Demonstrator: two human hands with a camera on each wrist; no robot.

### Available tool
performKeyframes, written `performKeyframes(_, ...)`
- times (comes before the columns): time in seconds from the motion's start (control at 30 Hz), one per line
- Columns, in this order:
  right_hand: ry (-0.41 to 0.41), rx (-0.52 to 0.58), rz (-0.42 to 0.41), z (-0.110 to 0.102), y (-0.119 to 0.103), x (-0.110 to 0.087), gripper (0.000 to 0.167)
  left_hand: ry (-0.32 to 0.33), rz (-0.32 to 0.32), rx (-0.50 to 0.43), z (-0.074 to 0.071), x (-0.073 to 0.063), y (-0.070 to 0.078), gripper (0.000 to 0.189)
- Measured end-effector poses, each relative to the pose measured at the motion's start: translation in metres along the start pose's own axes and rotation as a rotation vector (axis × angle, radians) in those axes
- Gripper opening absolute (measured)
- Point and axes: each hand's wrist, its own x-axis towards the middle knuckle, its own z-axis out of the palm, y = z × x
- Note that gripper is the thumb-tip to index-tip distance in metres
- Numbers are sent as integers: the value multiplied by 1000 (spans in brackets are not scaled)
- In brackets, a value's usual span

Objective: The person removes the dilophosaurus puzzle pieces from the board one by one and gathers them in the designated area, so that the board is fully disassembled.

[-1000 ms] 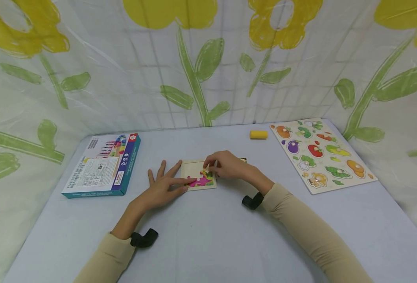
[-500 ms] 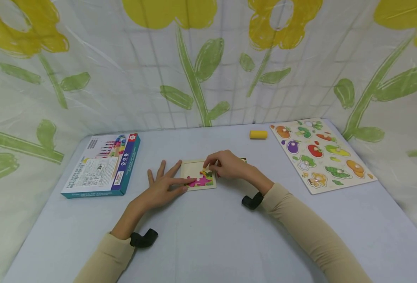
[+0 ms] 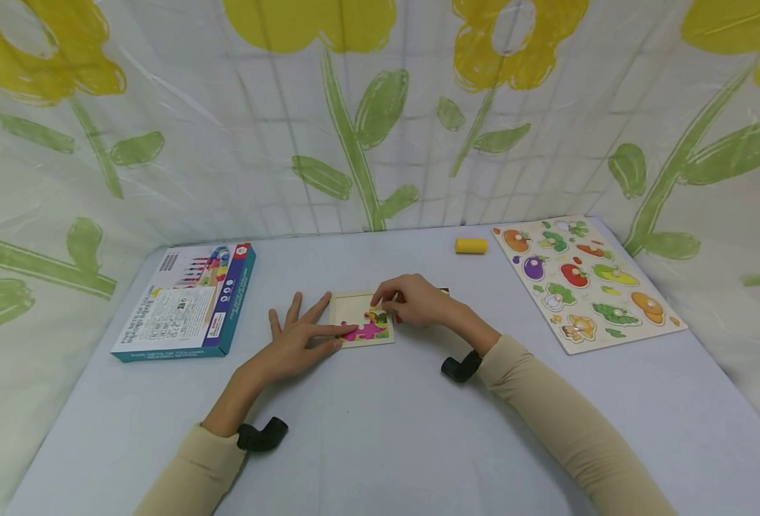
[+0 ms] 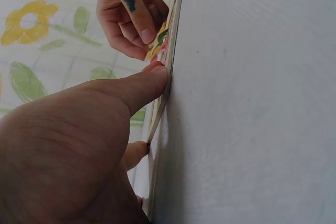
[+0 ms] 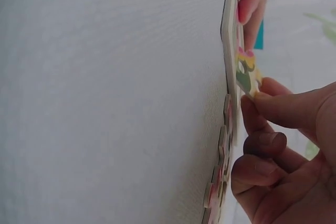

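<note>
A small wooden jigsaw tray [image 3: 348,299] lies mid-table in the head view, with pink and green pieces fitted along its near side. My left hand [image 3: 297,349] rests at its left with fingers spread, the index finger stretched over the pink pieces and the thumb at the near edge. From the right, my right hand [image 3: 415,301] reaches over the tray. Between thumb and fingers it pinches a puzzle piece [image 5: 245,77] in green, yellow and pink, tilted up from the tray in the right wrist view. In the head view that hand covers part of the tray's right side.
Several loose puzzle pieces [image 5: 223,145] lie right of the tray, mostly behind my right hand in the head view. A boxed set [image 3: 183,301] lies at left. A yellow cylinder [image 3: 471,246] and a vegetable peg puzzle board [image 3: 586,283] are at back right. A patterned curtain [image 3: 225,143] hangs behind.
Hardly anything differs. Both hands keep their places at the tray, with only a very slight shift of the right hand and wrist.
</note>
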Motion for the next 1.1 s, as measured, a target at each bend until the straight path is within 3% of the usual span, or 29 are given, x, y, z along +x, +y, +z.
performKeyframes(1.1, 28, 19, 8, -6, 2, -4, 18, 5, -1, 18, 0, -1, 0, 34)
